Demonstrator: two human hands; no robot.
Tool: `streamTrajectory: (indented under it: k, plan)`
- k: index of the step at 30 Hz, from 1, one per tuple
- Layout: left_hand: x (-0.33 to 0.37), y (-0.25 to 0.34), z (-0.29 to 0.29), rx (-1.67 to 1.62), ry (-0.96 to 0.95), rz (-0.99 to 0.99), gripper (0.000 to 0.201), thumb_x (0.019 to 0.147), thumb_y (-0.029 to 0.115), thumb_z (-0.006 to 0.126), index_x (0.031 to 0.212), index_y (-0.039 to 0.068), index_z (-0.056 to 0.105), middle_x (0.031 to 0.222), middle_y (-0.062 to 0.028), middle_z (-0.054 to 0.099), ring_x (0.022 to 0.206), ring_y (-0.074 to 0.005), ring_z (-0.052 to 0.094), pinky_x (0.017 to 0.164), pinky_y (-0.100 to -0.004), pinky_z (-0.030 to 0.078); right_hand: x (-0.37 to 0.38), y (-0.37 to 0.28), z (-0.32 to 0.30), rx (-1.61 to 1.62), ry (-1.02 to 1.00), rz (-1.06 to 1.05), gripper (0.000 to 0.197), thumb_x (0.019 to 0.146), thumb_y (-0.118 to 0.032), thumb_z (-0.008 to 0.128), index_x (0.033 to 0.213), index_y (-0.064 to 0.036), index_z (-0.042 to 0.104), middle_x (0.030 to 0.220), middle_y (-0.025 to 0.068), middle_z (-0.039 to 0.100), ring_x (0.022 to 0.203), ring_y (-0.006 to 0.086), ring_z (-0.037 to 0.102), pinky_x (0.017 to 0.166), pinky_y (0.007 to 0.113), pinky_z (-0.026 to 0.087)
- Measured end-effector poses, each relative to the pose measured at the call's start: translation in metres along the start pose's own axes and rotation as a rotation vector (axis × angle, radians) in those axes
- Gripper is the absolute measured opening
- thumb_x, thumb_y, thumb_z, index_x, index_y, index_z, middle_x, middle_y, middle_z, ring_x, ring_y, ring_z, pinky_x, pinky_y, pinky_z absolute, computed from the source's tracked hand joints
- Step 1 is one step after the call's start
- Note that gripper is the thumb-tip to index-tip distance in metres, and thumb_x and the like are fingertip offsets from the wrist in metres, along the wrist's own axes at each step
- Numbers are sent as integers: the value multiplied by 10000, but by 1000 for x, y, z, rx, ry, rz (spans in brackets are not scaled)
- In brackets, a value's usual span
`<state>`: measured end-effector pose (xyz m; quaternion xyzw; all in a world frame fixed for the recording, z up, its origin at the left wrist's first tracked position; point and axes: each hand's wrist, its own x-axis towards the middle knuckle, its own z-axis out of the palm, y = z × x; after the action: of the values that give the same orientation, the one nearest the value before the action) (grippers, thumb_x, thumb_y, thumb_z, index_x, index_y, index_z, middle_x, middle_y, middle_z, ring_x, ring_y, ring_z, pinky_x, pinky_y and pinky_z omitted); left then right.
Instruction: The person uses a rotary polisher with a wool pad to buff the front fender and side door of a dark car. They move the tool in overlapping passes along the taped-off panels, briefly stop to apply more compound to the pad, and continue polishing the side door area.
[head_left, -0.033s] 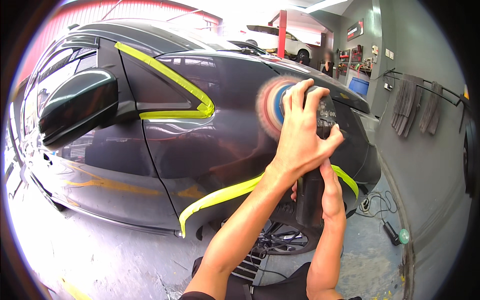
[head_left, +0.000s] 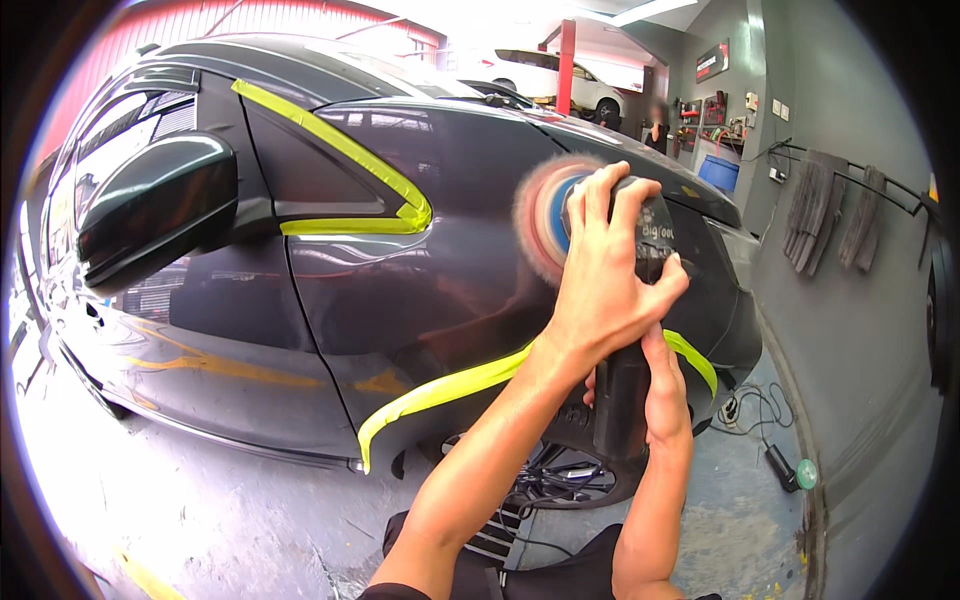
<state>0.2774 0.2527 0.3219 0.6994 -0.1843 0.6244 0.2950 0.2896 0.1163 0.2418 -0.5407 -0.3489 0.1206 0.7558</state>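
Note:
A black car polisher (head_left: 622, 405) is held up against the dark grey front fender (head_left: 470, 190) of a car. Its round wool-like pad (head_left: 540, 225) is blurred at the rim and meets the panel. Over the polisher's head lies my left hand (head_left: 615, 255), fingers curled across the top and thumb out to the right. Lower down, my right hand (head_left: 662, 385) wraps the handle; part of its fingers is hidden behind it. Yellow-green masking tape (head_left: 450, 385) edges the wheel arch, and more tape (head_left: 355, 150) outlines the black triangular trim.
The side mirror (head_left: 165, 210) juts out at left. Below the arch is the wheel (head_left: 565, 480), with a cord near it. On the floor at right lie a second polishing tool (head_left: 785, 468) and cables (head_left: 755, 408). Grey cloths (head_left: 815, 210) hang from a wall rail; a person (head_left: 657, 130) stands far back.
The pad sits very slightly lower on the fender, and the view has shifted a little. Both hands keep their hold on the polisher.

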Motion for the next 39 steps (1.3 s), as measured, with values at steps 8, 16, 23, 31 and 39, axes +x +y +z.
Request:
streamTrajectory:
  k: [8,16,23,31,39]
  plan:
    - [-33,16,-39,36,83,-136,708,776,156,785,1443,33,580,1550,-247,461,1444,-465,432,1224,-539,363,-29,7,12,-132,-112,39,633,1125,-583,515,1202,35,632,893,111,735,703,176,733,639,310,614]
    - [-61,14,-93,77,118,-141,712,746,135,784,1429,34,613,1563,-230,479,1443,-438,447,1222,-528,367,-42,29,46,-216,-183,29,578,1110,-526,603,1267,29,636,1049,62,706,937,139,657,844,306,536]
    - [-76,11,-127,119,142,-165,734,718,130,793,1426,42,621,1551,-219,513,1428,-423,478,1208,-512,390,-46,40,72,-200,-236,40,573,1070,-492,686,1311,26,636,1089,22,673,1014,111,563,922,299,473]
    - [-81,7,-168,159,198,-159,681,717,138,799,1372,30,647,1508,-216,574,1401,-397,536,1203,-500,417,-45,45,110,-177,-302,37,515,1042,-442,738,1266,14,653,1060,19,678,980,100,575,879,287,487]
    - [-82,7,-222,146,229,-216,651,743,107,803,1365,17,636,1493,-228,562,1386,-411,545,1189,-485,423,-38,40,161,-213,-406,52,587,1011,-414,750,1361,44,641,1115,124,735,1033,156,662,922,341,537]
